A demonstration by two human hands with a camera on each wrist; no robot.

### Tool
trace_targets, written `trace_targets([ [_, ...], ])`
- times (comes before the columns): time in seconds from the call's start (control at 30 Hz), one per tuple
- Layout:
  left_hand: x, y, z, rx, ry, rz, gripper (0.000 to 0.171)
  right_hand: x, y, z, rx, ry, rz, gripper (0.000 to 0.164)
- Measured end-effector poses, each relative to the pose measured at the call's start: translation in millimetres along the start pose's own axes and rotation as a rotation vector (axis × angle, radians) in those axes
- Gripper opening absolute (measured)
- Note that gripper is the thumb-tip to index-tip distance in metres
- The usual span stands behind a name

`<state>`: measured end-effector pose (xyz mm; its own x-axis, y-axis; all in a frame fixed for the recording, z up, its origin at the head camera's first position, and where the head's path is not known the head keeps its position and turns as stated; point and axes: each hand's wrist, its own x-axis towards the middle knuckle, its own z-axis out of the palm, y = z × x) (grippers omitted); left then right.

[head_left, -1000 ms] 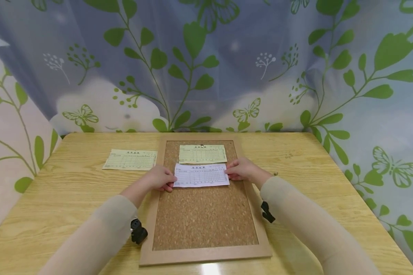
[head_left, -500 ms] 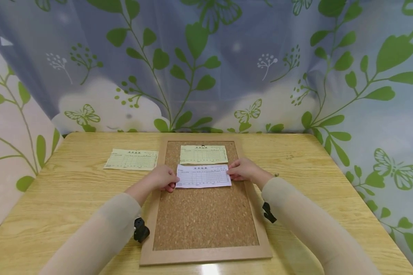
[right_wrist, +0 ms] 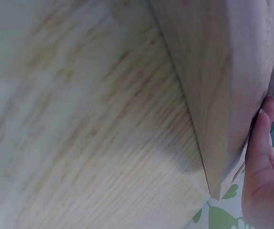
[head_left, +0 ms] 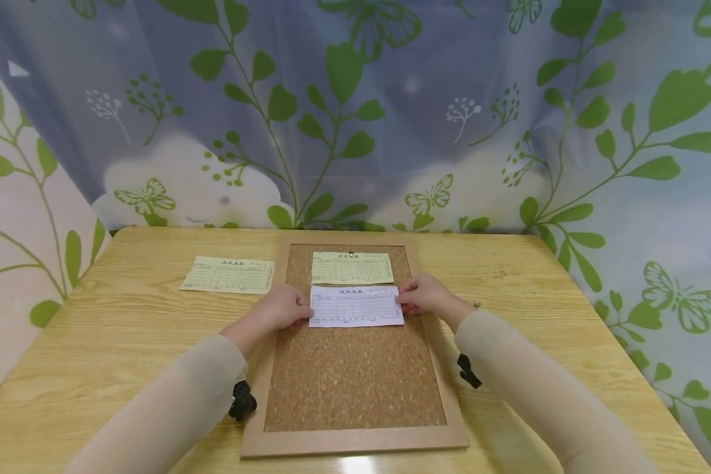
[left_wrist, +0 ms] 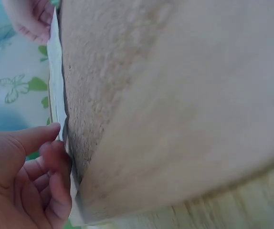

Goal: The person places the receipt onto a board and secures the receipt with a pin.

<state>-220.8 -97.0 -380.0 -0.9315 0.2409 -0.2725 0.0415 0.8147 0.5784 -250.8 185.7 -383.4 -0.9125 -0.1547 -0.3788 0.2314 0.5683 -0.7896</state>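
Observation:
A white printed form slip [head_left: 355,307] lies across the upper part of a wood-framed cork board [head_left: 355,382]. My left hand [head_left: 283,307] pinches its left edge between thumb and fingers, and my right hand [head_left: 429,296] pinches the right edge. Just above it on the cork is a yellow form slip [head_left: 352,268], with a small pin [head_left: 351,254] at its top middle. In the left wrist view the white slip [left_wrist: 57,71] shows edge-on, with the left thumb and fingers [left_wrist: 56,157] at its near end. The right wrist view shows the right fingers [right_wrist: 266,119] beside the board's frame.
Another yellow form slip [head_left: 230,274] lies on the wooden table [head_left: 124,316], left of the board. A small dark-gold object [head_left: 476,305] sits by the right sleeve, partly hidden. A leaf-patterned curtain [head_left: 355,131] hangs behind the table.
Both hands have shifted the white slip slightly to the right, so it sits more squarely beneath the pinned yellow slip. Their grip on it looks the same. The camera view has drifted a little.

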Motion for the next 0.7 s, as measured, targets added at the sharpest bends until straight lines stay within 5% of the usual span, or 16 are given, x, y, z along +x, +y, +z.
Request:
trace_targets([
  [0.13, -7.9, 8.5, 4.1, 0.207, 0.095, 0.040, 0.025, -6.6, -1.5, -0.5, -0.088, 0.024, -0.052, 0.022],
  [0.2, -11.6, 13.7, 7.5, 0.314, 0.141, 0.119, 0.022, -12.3, -3.0, -1.6, -0.204, 0.055, -0.123, 0.024],
  [0.37, -14.7, 22.2, 17.5, 0.495, 0.126, 0.332, 0.054, -30.3, -6.0, -3.8, -0.493, 0.099, -0.343, 0.028],
  [0.57, -14.9, 24.3, 23.1, 0.495, -0.083, 0.256, 0.064, -48.3, -5.3, 6.0, -0.816, -0.098, -0.500, 0.050],
  [0.7, -15.9, 24.8, 22.6, 0.490, -0.141, 0.207, 0.064, -51.5, -2.1, 12.9, -0.892, -0.162, -0.486, 0.056],
])
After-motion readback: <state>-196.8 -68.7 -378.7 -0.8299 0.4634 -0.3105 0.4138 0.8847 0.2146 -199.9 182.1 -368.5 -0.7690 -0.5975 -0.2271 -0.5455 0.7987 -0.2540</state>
